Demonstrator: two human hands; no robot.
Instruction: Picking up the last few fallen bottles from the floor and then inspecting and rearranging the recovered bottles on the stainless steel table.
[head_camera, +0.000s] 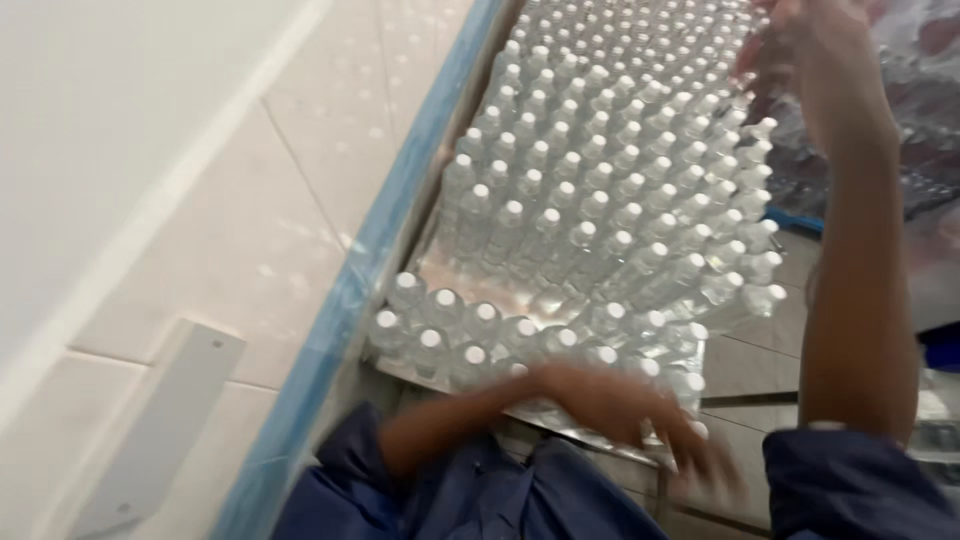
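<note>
Many small clear plastic bottles (590, 200) with white caps stand packed in rows on a shiny metal table (440, 268). My left hand (630, 405), blurred by motion, reaches across the near edge of the table in front of the closest bottles, fingers apart and holding nothing. My right arm stretches up the right side. At the top of the frame my right hand (800, 55) hovers over the far right rows, partly cut off, so its grip is unclear. Both arms wear dark blue sleeves pushed up.
A blue strip (350, 300) runs along the table's left side against a white tiled wall (200, 250). A white bracket (160, 430) is fixed low on that wall. Film-wrapped bottle packs (930, 120) sit at the far right, and tiled floor (750, 350) shows beyond the table's right edge.
</note>
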